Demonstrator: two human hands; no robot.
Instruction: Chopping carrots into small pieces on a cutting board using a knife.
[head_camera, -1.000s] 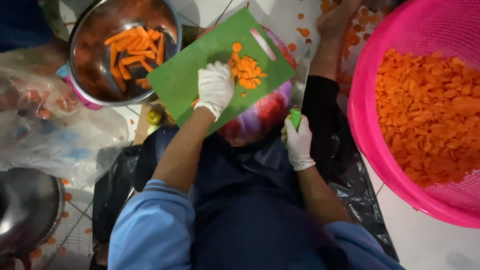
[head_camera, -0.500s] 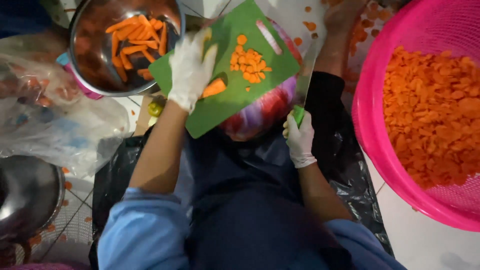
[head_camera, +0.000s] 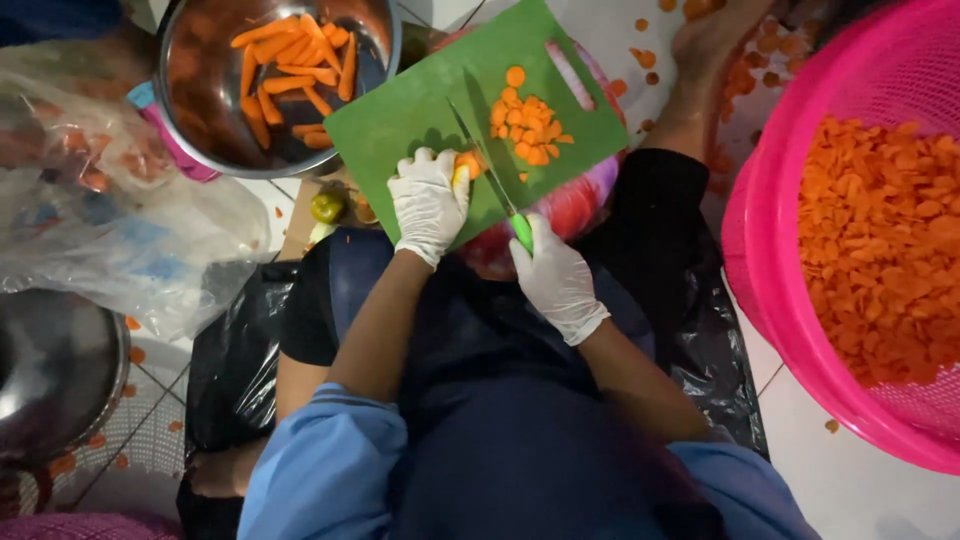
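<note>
Underneath, a green cutting board (head_camera: 400, 120) lies over a tiled floor (head_camera: 830, 480).

Two white-gloved hands are at work, the left hand (head_camera: 428, 203) and the right hand (head_camera: 556, 281). There is one flat green plastic cutting board (head_camera: 400, 118), one knife with a green handle (head_camera: 489, 178), and one peeled carrot piece (head_camera: 467, 163) under the blade. One round steel bowl of whole peeled carrots (head_camera: 200, 100) sits beyond, and one big pink plastic basket (head_camera: 770, 270) of slices. The small pile of orange carrot rounds (head_camera: 528, 120) is too many to count; likewise the basket's.
</note>
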